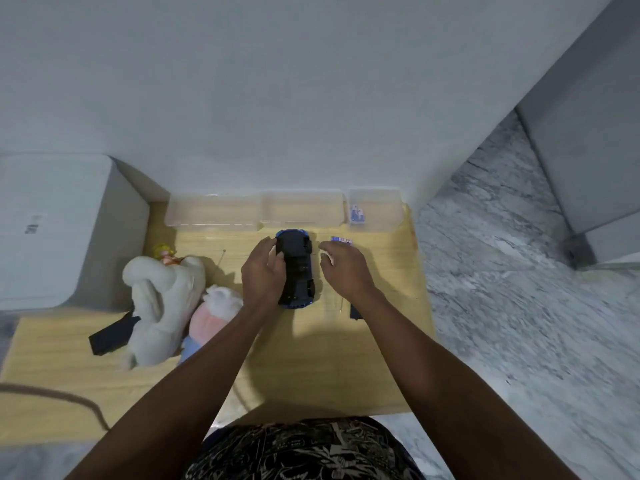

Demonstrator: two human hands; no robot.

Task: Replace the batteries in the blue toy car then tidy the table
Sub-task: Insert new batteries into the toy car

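Observation:
The blue toy car [298,271] lies upside down on the wooden table [311,358], its black underside facing up. My left hand [264,271] grips the car's left side, fingers curled over the edge. My right hand [343,268] hovers just right of the car with fingers bent; whether it holds anything is hidden. A small blue-and-white battery pack [342,240] lies just beyond my right fingertips. A black piece, perhaps the battery cover [355,311], lies partly under my right forearm.
Three clear plastic boxes [301,211] line the back edge by the wall; the right one [375,209] holds a blue packet. A white plush toy [162,299], a pink plush [211,317] and a black remote [110,336] sit at left. A white appliance [59,230] stands far left.

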